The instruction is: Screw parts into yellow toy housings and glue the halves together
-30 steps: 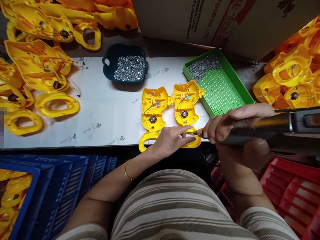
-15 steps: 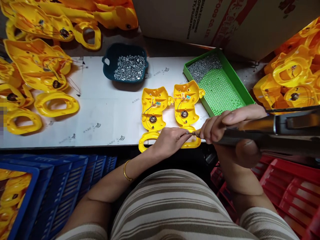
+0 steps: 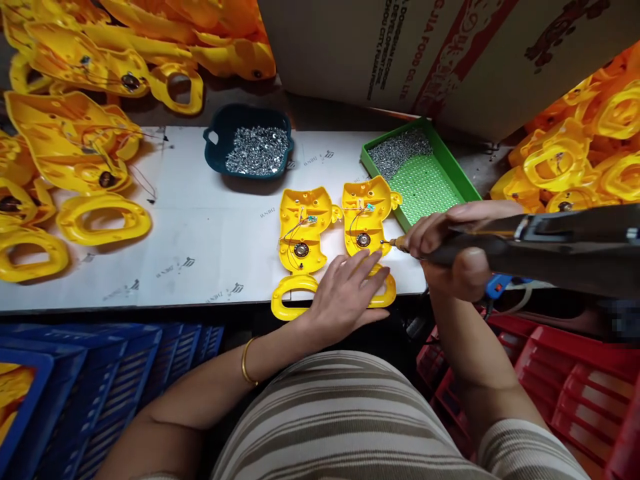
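My right hand [image 3: 457,243] is wrapped round a dark power screwdriver [image 3: 545,250]. Its tip, with a small dark screw at the end, is at the lower right edge of the right yellow shell [image 3: 367,217]. Fingers spread, my left hand [image 3: 347,293] rests over the lower end of that shell and the yellow ring [image 3: 385,293] below it, which it partly hides. Beside them lies the left yellow shell [image 3: 303,227], with wires and a round speaker inside, above another yellow ring [image 3: 285,308].
A dark bowl of screws [image 3: 215,157] and a green tray [image 3: 453,170] with small screws stand behind the shells. Yellow parts [image 3: 65,140] are piled left and right. A carton [image 3: 340,60] stands at the back; blue crates [image 3: 100,373] and red crates [image 3: 545,360] are below the table.
My left hand has let go of the screwdriver tip and spread its fingers over the right shell's lower end. The screwdriver tip has moved up to that shell's edge. The view has shifted slightly.
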Motion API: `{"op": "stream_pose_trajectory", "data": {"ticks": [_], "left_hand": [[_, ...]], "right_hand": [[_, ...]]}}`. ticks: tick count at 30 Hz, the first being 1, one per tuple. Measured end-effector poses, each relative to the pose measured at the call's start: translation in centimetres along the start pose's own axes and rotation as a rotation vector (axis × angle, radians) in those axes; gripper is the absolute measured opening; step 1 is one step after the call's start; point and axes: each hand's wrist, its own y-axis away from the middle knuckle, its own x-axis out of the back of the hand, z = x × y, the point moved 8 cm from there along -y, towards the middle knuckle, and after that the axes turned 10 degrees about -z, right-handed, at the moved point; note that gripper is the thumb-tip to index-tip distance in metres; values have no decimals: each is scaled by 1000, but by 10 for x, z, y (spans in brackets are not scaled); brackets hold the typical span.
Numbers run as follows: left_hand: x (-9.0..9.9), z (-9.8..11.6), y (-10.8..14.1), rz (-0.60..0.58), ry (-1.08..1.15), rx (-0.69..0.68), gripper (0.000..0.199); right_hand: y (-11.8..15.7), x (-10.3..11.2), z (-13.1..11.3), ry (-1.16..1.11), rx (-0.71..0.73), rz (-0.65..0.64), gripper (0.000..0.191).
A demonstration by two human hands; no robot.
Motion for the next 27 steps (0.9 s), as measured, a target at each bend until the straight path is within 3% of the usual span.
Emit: {"op": "stream_pose_trajectory", "data": {"ticks": [3,6,15,20,27], "left_hand": [[-21,8,-2,-163,-48,-34,76],[-32,9,-1,-225,-92,-21,76],[-28,8,-4,-215,-60,-2,52],[-29,6,-6,-251,39,-11,55],[-35,4,-5,-228,141,-33,61]], "right_hand": [[2,-1,16,3,-4,-49,25],[6,-3,26,7,-19,-85,28],[4,-6,27,-43,-57,-64,25],[2,-8,25,-114,-20,-84,24],[9,-10,35,-81,-84,-140,22]]}}
